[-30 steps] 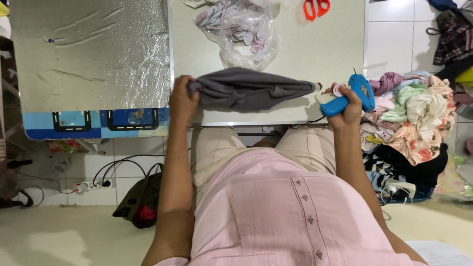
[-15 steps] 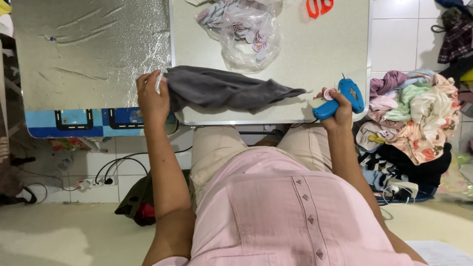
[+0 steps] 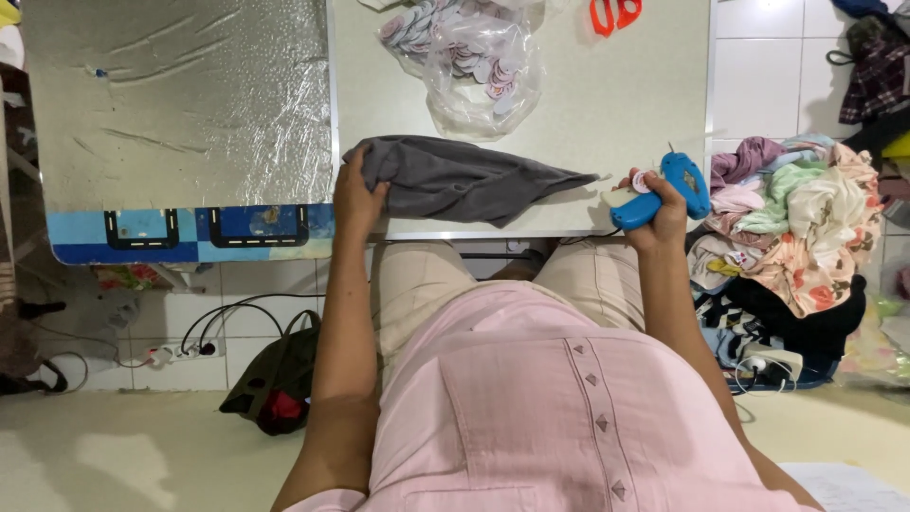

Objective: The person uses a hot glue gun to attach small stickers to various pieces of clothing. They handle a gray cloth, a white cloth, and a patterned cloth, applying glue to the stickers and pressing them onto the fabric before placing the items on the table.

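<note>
Head view: pale table (image 3: 616, 123), tiled floor (image 3: 758, 66)

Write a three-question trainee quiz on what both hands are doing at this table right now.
1. True or false: the left hand grips the grey garment at its left end.
2. What does the right hand hold? A) the orange scissors B) a blue tagging gun C) the clear plastic bag
3. Fill in: the heap of mixed clothes lies to the person's ____ side, off the table.

Key
1. True.
2. B; the scissors and the bag lie untouched at the far side of the table.
3. Right.
</note>
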